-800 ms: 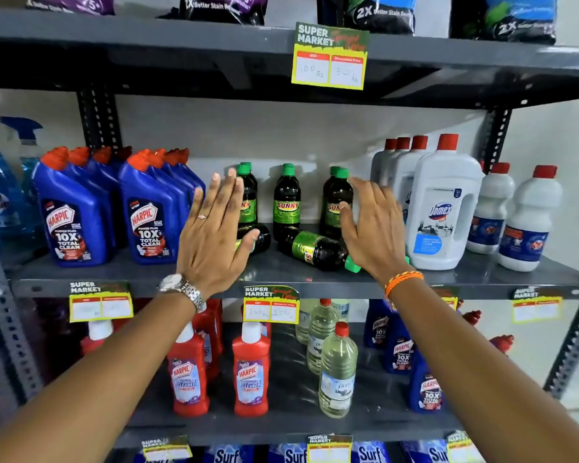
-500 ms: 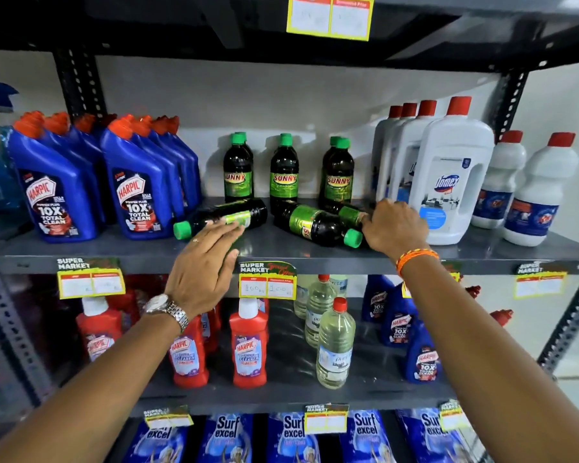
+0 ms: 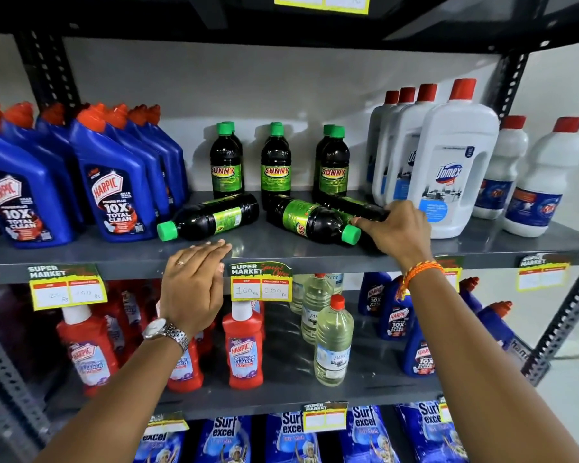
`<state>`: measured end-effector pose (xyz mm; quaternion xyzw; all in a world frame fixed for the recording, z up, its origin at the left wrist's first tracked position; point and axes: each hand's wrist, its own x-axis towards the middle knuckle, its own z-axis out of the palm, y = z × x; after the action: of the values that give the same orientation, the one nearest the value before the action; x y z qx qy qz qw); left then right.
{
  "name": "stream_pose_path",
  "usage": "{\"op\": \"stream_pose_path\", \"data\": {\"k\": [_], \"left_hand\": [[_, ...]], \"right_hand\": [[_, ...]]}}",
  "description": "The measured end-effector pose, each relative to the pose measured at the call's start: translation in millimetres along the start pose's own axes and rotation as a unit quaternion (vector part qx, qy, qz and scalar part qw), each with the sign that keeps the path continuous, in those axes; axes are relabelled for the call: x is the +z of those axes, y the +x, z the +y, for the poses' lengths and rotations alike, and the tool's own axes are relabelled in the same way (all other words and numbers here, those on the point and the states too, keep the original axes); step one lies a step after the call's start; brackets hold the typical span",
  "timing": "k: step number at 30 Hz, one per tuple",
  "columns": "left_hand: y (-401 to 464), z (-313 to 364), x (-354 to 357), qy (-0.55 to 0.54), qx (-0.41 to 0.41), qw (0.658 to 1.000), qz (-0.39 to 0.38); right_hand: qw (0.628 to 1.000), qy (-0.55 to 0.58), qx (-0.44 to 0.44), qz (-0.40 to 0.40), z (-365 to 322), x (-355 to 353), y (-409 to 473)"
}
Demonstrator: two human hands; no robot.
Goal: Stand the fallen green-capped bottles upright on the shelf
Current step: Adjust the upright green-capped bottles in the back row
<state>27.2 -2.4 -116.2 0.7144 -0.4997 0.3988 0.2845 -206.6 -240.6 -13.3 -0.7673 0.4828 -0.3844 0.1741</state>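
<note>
Three dark green-capped Sunny bottles lie on the grey shelf (image 3: 281, 252). The left fallen bottle (image 3: 214, 217) points its cap to the front left. The middle fallen bottle (image 3: 310, 219) points its cap to the front right. The right fallen bottle (image 3: 355, 205) lies behind it, its cap end hidden under my right hand (image 3: 398, 230), whose fingers curl over it. My left hand (image 3: 194, 285) hovers flat at the shelf's front edge, just in front of the left fallen bottle, holding nothing. Upright Sunny bottles (image 3: 275, 162) stand in rows behind.
Blue Harpic bottles (image 3: 114, 182) crowd the shelf's left side. White Domex bottles (image 3: 448, 162) stand close on the right, beside my right hand. Price tags (image 3: 261, 284) hang from the shelf edge. Red and clear bottles fill the shelf below.
My left hand has drawn back from the left fallen bottle to the shelf's front edge. My right hand stays on the right fallen bottle. The view has dropped slightly.
</note>
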Motion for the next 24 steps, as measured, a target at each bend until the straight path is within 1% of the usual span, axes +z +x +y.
{"op": "stream_pose_path", "data": {"k": [3,7,10,13,17,20,24], "left_hand": [[-0.8,-0.2,1.2,0.002,-0.001,1.000,0.000],[0.0,-0.2,0.6,0.006,0.010,1.000,0.008],[-0.3,0.9,1.5,0.005,0.004,1.000,0.016],[-0.4,0.9,2.6,0.003,-0.005,1.000,0.015],[-0.6,-1.7,4.0,0.004,-0.006,1.000,0.007],[0.0,-2.0,4.1,0.002,-0.001,1.000,0.010],[0.1,0.1,4.8,-0.002,-0.007,1.000,0.014]], "right_hand": [[0.998,0.021,-0.034,0.041,-7.8,-5.5,-4.9],[0.989,0.003,-0.107,0.101,-24.1,-20.3,-0.1],[0.984,0.008,-0.141,0.108,-40.9,-31.9,8.6],[0.983,0.042,-0.162,0.081,-51.8,-37.6,23.3],[0.985,0.054,-0.161,0.030,-61.8,-38.2,48.3],[0.986,0.032,-0.165,-0.017,-70.7,-40.7,63.5],[0.980,-0.030,-0.179,-0.081,-81.7,-37.9,80.8]]}}
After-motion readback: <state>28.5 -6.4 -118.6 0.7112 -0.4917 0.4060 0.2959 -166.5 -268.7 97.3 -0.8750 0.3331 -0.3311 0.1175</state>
